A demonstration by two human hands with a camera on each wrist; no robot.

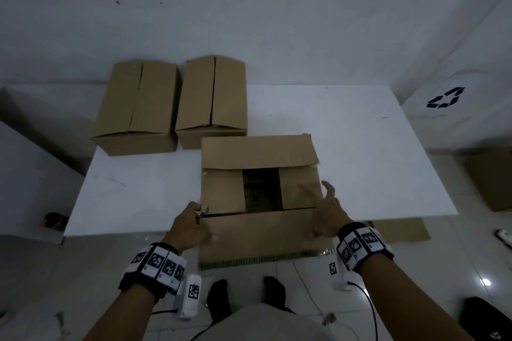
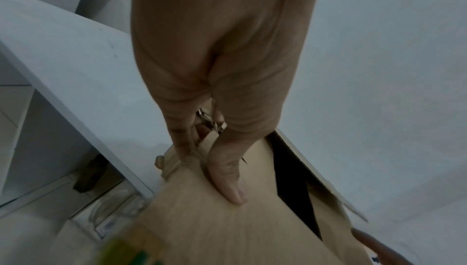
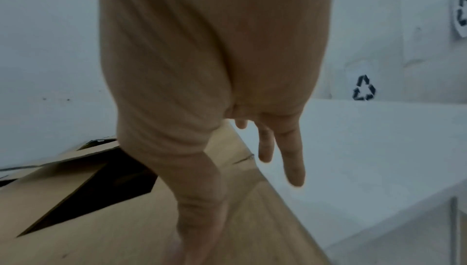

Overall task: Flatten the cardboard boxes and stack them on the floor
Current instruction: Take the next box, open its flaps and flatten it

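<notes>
A cardboard box [image 1: 257, 152] stands at the front middle of the white table [image 1: 374, 147], its top flaps partly folded in over a dark gap. My left hand [image 1: 201, 220] pinches the left corner of the near flap [image 1: 263, 232], thumb [image 2: 227, 179] on top and fingers [image 2: 182, 139] curled under the edge. My right hand [image 1: 322, 210] is at the box's right edge, with its thumb [image 3: 199, 199] pressing on the flap and its fingers [image 3: 293, 159] straight beside the box. Two closed boxes [image 1: 138, 108] [image 1: 213, 102] stand side by side at the table's back left.
A flat piece of cardboard [image 1: 401, 230] lies on the floor under the table's right side. Another box [image 1: 493, 180] is on the floor at far right. A white bin with a recycling sign [image 1: 446, 99] is behind it. A white cabinet [image 1: 27, 174] stands at left.
</notes>
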